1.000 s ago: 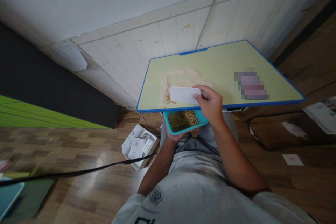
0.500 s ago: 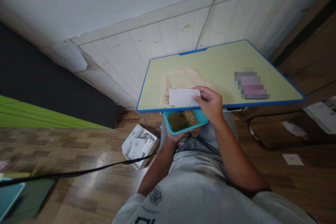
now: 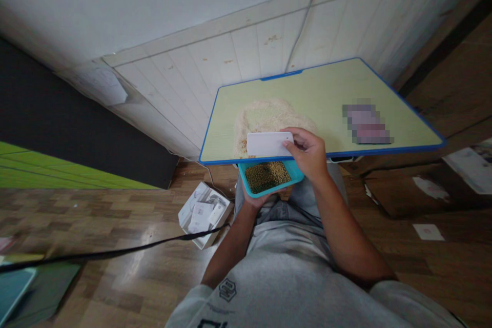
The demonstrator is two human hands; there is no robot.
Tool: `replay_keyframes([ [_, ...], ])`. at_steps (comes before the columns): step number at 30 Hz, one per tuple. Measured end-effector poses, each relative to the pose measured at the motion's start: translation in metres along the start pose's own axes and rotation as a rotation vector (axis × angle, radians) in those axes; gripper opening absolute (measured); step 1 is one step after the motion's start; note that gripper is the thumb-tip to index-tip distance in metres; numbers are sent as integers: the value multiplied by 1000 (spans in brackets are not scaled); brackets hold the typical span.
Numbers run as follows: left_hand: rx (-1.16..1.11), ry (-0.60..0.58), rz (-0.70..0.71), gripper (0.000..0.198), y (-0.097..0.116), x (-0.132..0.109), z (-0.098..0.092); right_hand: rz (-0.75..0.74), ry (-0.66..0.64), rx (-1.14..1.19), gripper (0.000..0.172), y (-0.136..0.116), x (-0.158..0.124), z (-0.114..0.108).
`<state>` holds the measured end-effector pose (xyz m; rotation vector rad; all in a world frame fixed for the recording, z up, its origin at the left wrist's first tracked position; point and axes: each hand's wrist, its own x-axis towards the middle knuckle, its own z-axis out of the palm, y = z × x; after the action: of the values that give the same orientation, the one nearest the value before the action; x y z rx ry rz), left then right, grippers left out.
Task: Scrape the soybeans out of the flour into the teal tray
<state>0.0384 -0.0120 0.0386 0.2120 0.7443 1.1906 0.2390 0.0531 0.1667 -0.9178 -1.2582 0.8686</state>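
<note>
My right hand (image 3: 310, 152) pinches one end of a flat white card (image 3: 269, 144) between thumb and fingers. The card is tilted over the near blue edge of the small table (image 3: 323, 87). Past its left end lie a few yellowish beans (image 3: 243, 146), beside a spread of pale rice-like grains (image 3: 269, 110). Just below that edge my left hand (image 3: 257, 200) supports a turquoise plastic tray (image 3: 295, 173) from underneath; most of its fingers are hidden. Greenish and yellowish beans (image 3: 268, 176) cover much of the tray's floor.
A pixelated phone-like object (image 3: 367, 124) lies on the table's right side. Down on the floor at left is an open white box (image 3: 205, 215) with papers and a cable. A black strap (image 3: 126, 250) crosses the lower left. Cardboard (image 3: 403, 189) stands at right.
The white card has shifted very slightly toward the table's near edge, still in my right hand. My left hand and the tray are almost unchanged.
</note>
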Motion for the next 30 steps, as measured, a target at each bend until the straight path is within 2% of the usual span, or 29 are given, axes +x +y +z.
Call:
replay_keyframes([
  [8,-12,46,45,90,-8,11,-13,7,-8,7,34,1,-1,0],
  [15,-27,-5,52,83,-8,12,-21,-7,-14,1,32,1,-1,-3],
  [22,-6,62,48,87,-8,12,-16,4,1,33,36,1,-1,0],
  [30,-7,41,44,87,-4,4,0,-23,-21,-15,33,0,-2,5],
])
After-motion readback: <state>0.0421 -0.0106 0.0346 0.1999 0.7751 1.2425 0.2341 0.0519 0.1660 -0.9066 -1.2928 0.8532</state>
